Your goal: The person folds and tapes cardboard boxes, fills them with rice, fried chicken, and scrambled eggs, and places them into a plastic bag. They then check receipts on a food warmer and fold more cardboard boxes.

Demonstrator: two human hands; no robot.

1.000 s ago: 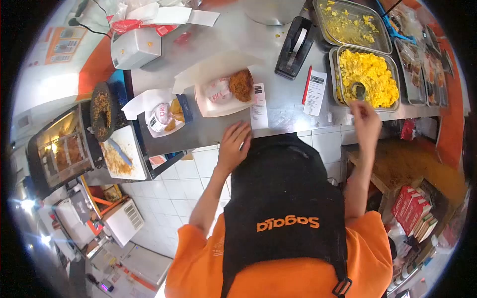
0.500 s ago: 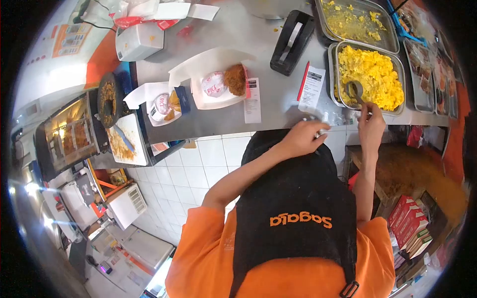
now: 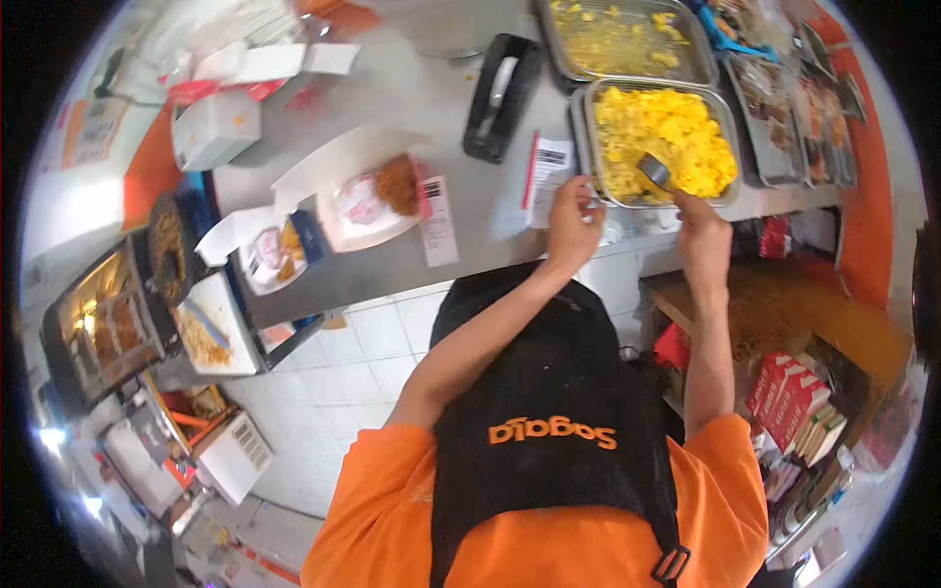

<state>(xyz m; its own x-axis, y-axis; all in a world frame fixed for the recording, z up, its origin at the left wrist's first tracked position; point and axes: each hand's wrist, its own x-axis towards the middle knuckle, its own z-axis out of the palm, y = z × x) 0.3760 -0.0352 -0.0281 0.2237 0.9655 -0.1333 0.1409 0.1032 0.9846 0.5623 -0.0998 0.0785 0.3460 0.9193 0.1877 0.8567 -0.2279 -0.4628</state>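
Note:
In my right hand (image 3: 704, 240) is the handle of a spoon (image 3: 655, 170), its dark bowl resting against yellow scrambled egg (image 3: 676, 122). The egg fills a rectangular metal tray (image 3: 730, 147) at the counter's near edge. At the tray's near left corner, my left hand (image 3: 573, 225) has its fingers curled around the rim. Partly behind that hand lies a printed receipt (image 3: 551, 162) with a red strip along its side.
Left on the counter (image 3: 480, 211) are two open boxes, a larger one (image 3: 368, 230) and a smaller one (image 3: 279, 284), each holding a wrapped portion and fried food. A black device (image 3: 502, 98) stands behind the receipt. Another egg tray (image 3: 627, 49) sits beyond; several food trays (image 3: 769, 132) line the right.
My left hand has moved forward from the counter's edge to the tray corner. The spoon has shifted and tilted within the egg, still in my right hand. The whole view has swung.

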